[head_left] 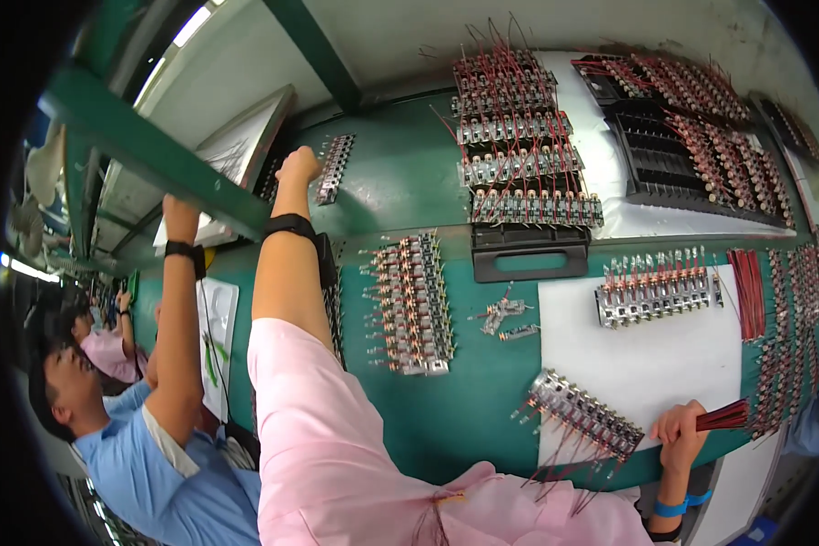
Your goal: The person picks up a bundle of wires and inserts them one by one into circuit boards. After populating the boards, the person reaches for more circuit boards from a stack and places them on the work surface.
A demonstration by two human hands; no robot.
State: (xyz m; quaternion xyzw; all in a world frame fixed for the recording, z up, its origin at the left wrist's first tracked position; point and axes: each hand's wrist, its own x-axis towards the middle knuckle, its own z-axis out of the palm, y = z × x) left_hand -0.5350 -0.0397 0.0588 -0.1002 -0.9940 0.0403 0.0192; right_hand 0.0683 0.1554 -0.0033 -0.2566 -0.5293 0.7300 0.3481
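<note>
Right hand (pixel 679 433): one, at the near right edge of the green tabletop (pixel 428 409), fingers closed around a red wire bundle (pixel 724 416). Bundle: one in hand, long axis nearly crosswise, free ends pointing right and slightly away from the wearer.

Left hand (pixel 298 167): one, arm stretched far forward, fingers curled; cannot tell what, if anything, held. Just right of it, a narrow component strip (pixel 336 169): one, long axis running away from the wearer, far end leaning slightly right.

Slanted component row (pixel 587 414): one, just left of the right hand, partly over the near edge of the white sheet (pixel 646 359); long axis from far left to near right, red leads trailing toward the wearer.

Level component row (pixel 655 298): one, at the far part of the same sheet, long axis crosswise, right end slightly farther off, pins pointing away.

Spare red wire bundle (pixel 746 296): one, right of the sheet, long axis pointing away from the wearer.

Block of component rows (pixel 409 305): one, left of centre; rows too dense for a sure count. Loose small parts (pixel 505 318): a few, between block and sheet, exact number unclear.

Black handled tray (pixel 530 264): one, beneath stacked rows, handle toward the wearer.

Co-worker in light blue (pixel 155 473): one, at left, one arm raised.
</note>
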